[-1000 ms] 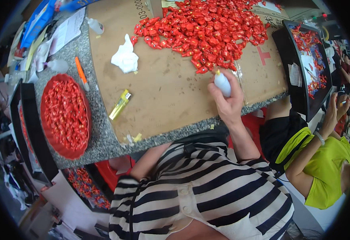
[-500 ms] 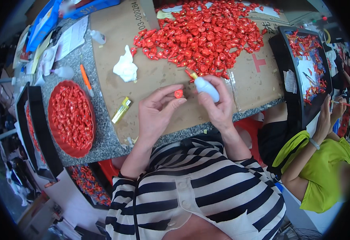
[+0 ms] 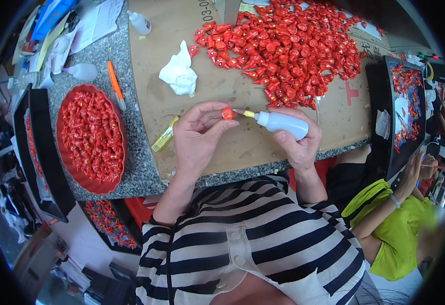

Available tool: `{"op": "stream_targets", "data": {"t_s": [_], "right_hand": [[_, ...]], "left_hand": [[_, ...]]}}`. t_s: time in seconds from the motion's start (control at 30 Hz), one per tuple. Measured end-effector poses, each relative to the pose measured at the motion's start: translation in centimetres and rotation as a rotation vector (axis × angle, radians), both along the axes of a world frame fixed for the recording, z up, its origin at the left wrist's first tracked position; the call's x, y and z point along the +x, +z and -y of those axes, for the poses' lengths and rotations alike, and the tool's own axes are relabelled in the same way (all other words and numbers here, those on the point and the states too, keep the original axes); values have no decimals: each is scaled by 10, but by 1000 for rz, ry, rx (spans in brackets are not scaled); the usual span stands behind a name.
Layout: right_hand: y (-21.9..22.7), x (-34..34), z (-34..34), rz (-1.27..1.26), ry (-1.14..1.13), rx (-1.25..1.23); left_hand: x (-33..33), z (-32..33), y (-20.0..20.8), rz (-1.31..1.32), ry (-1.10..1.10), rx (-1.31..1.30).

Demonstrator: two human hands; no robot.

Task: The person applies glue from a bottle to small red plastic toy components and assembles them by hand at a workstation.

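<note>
Speckled grey stone worktop [image 3: 143, 175], cluttered workroom around, one brown cardboard sheet [image 3: 232, 152] laid on top. One co-worker [image 3: 395, 244] in yellow-green, right side. Three black trays: left [image 3: 54, 168], lower left [image 3: 131, 218], right [image 3: 379, 89]. One red scalloped bowl [image 3: 99, 188], full of small red pieces; one red heap [image 3: 293, 51] at far side of cardboard, too many to count. One white wad [image 3: 179, 73], one yellow lighter [image 3: 165, 134], one orange tool [image 3: 114, 81], two spare bottles [image 3: 140, 22] far left. Left hand [image 3: 197, 133]: thumb and fingertips pinching one red piece [image 3: 227, 114] above cardboard. Right hand [image 3: 302, 145]: fingers curled round one squeeze bottle [image 3: 283, 124], yellow-collared, thin tip at the piece; can't tell if touching.
</note>
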State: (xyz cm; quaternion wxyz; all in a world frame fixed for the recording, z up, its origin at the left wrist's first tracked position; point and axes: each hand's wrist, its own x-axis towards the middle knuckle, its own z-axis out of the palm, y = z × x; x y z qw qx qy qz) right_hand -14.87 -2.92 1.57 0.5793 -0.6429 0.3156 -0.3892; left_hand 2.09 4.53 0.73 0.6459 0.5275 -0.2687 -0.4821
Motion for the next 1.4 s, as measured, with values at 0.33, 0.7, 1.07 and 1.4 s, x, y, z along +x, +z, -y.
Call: {"op": "stream_targets", "data": {"t_s": [0.33,0.7,1.07,1.4], "right_hand": [[7,0,-4,-57,-24,-99],[6,0,-3,-95,-24,-110],[2,1,-4,-80,-23,-73],[3,-2,-4,-79,-18,6]], "left_hand": [[0,4,-2,-69,-22,-28],[-2,4,-5,-91,-42,-45],[-2,2,-6,-76,-47,-46],[-1,3,-5,-98,-39,-34]]}}
